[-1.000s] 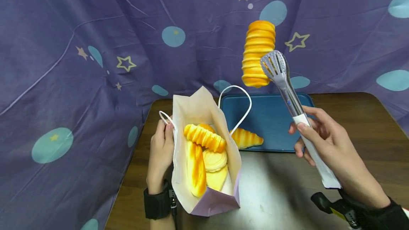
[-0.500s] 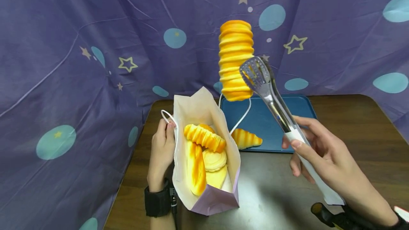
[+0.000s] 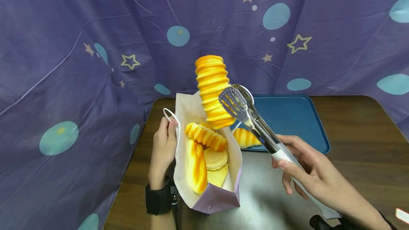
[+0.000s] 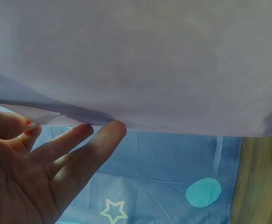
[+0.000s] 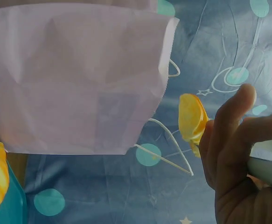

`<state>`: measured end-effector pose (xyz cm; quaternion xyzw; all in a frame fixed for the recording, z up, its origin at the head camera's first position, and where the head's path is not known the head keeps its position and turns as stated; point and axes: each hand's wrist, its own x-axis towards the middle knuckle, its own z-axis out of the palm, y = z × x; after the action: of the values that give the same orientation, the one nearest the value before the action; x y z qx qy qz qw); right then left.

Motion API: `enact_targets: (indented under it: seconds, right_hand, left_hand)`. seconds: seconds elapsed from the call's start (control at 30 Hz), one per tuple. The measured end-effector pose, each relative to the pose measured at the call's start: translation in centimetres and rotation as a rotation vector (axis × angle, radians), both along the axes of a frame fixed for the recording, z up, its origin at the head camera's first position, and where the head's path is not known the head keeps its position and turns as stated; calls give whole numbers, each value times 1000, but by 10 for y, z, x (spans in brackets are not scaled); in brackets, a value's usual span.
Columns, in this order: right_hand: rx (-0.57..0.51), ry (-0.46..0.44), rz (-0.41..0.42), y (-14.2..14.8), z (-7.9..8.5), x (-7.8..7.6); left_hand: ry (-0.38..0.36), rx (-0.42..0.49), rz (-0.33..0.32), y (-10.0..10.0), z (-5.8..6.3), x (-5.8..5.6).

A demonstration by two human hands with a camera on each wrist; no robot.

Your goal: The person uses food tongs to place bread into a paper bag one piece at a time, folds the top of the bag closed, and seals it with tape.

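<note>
My right hand (image 3: 314, 173) grips metal tongs (image 3: 255, 120) by their white handle. Between the tong heads hangs a ridged, golden bread roll (image 3: 212, 86), tilted, its lower end over the mouth of a light purple paper bag (image 3: 217, 201). In the right wrist view the bread roll (image 5: 191, 119) shows past the bag's top edge. At the bag's left rim my left hand (image 3: 162, 148) pinches the edge by a white cord handle (image 3: 169, 113). Inside lie a smaller ridged roll (image 3: 206, 137), a long bun (image 3: 197, 166), a round pastry (image 3: 215, 159) and a pale yellow piece (image 3: 218, 176).
Behind the bag to the right, a blue tray (image 3: 287, 116) holds a croissant-shaped bread (image 3: 246, 138), partly hidden by bag and tongs. A grey metallic surface (image 3: 265, 184) lies in front of it on the wooden table (image 3: 358, 127). A patterned purple curtain (image 3: 134, 17) hangs behind.
My right hand has moved left and the tongs have carried the bread roll left, then down, from above the tray to the bag's mouth. The left hand and bag stay nearly still.
</note>
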<state>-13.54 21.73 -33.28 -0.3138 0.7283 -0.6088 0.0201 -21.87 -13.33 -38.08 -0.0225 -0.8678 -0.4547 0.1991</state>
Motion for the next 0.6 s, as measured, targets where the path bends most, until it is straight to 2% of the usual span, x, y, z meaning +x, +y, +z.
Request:
enact_targets:
  seconds: [0.2, 0.37, 0.6]
  right_hand:
    - [110, -61, -12, -1, -2, 2]
    - [129, -112, 1, -2, -5, 3]
    - [147, -104, -5, -4, -8, 2]
  left_hand:
    - [1, 2, -2, 0, -2, 0]
    - [10, -1, -6, 1, -2, -1]
    - [24, -11, -7, 0, -2, -1]
